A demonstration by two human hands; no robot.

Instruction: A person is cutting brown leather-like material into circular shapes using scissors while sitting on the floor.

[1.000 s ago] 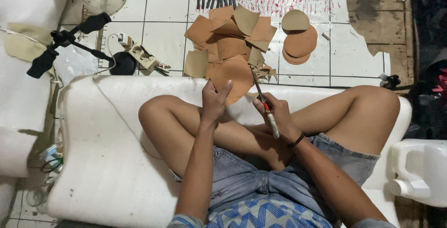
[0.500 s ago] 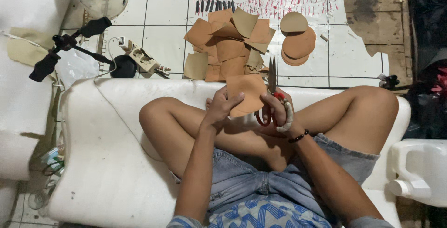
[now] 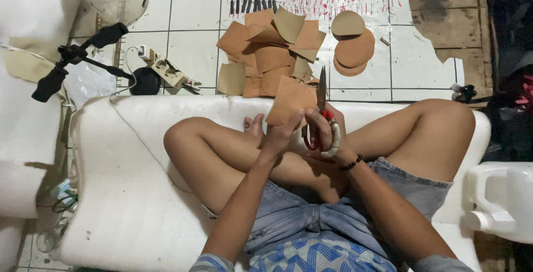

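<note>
Scissors [image 3: 322, 114] in right hand [image 3: 327, 133] meet tan sheet [image 3: 288, 102], leather pile [image 3: 272, 55] beyond.

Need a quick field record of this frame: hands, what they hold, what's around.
setting: person sitting cross-legged on a white foam mat, tiled floor beyond
left hand: holds a tan leather square by its lower edge
right hand: fingers through the handles of scissors, blades pointing up beside the square
floor pile: cut tan squares
round pieces: stack of tan discs, right of the pile
left side: power strip, black stand
right side: white jug
</note>
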